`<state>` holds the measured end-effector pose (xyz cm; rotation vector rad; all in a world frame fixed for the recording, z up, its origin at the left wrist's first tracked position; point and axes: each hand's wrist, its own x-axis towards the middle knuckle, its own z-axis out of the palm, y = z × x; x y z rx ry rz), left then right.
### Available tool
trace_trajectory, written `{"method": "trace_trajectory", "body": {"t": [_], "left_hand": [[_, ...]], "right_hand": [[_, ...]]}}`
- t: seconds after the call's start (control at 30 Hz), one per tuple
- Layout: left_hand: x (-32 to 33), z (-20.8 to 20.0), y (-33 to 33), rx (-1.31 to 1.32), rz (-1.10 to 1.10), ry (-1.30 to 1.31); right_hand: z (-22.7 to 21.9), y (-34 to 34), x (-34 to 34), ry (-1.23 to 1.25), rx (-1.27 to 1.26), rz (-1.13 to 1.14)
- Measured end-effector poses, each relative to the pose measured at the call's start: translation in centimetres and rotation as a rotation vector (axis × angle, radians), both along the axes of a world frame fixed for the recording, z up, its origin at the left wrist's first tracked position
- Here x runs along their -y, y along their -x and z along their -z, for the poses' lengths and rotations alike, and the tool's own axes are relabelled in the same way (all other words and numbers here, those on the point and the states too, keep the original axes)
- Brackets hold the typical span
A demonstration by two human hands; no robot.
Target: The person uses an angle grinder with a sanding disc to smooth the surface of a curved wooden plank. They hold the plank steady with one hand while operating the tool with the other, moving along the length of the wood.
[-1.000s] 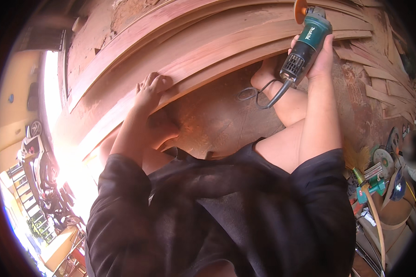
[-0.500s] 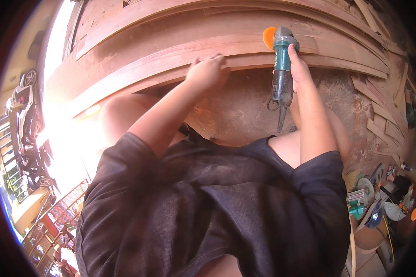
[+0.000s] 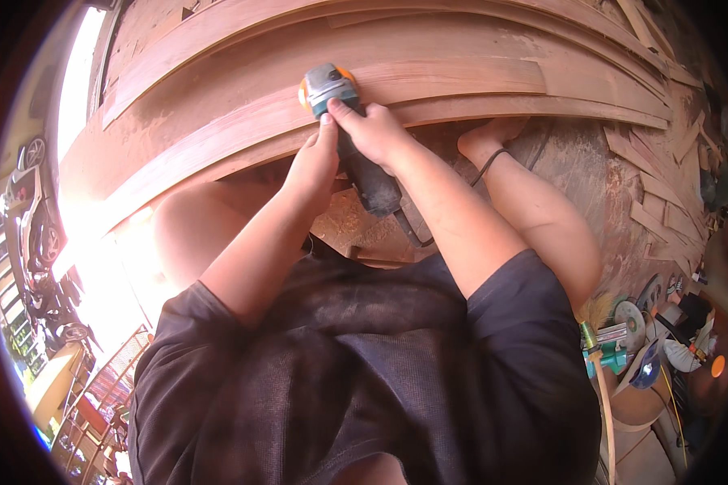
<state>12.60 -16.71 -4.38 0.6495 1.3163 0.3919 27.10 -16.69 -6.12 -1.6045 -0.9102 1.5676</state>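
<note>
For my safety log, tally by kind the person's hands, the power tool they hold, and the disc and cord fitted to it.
Hands: 2 (left hand, right hand)
Power tool: 1
Orange disc: 1
Dark cord: 1
Total: 5

The left hand (image 3: 314, 166) and right hand (image 3: 376, 136) grasp a power grinder (image 3: 374, 187), its front end over a long reddish board (image 3: 461, 78); whether its orange disc (image 3: 304, 92) touches wood is unclear; a black cord (image 3: 415, 237) trails behind; thin wood strips (image 3: 662, 202) lie scattered at the right.
</note>
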Motion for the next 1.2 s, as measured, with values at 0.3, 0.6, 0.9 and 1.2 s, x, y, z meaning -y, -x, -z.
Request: {"method": "trace_trajectory", "body": {"t": [0.3,0.6,0.9,1.2], "left_hand": [[0.6,1.9,-10.8,0.151,0.136,-0.022],[-2.8,4.0,-27.1,0.221,0.481,-0.012],[-2.7,2.5,-12.4,0.181,0.163,-0.075],[-1.5,2.3,-9.2,0.125,0.044,-0.094]], "right_hand": [[4.6,-12.3,1.5,0.093,0.095,-0.013],[1.2,-24.1,4.3,0.239,-0.031,0.643],[2.5,-12.4,0.6,0.110,0.106,0.214],[2.7,-10.0,-1.8,0.117,0.213,-0.078]]}}
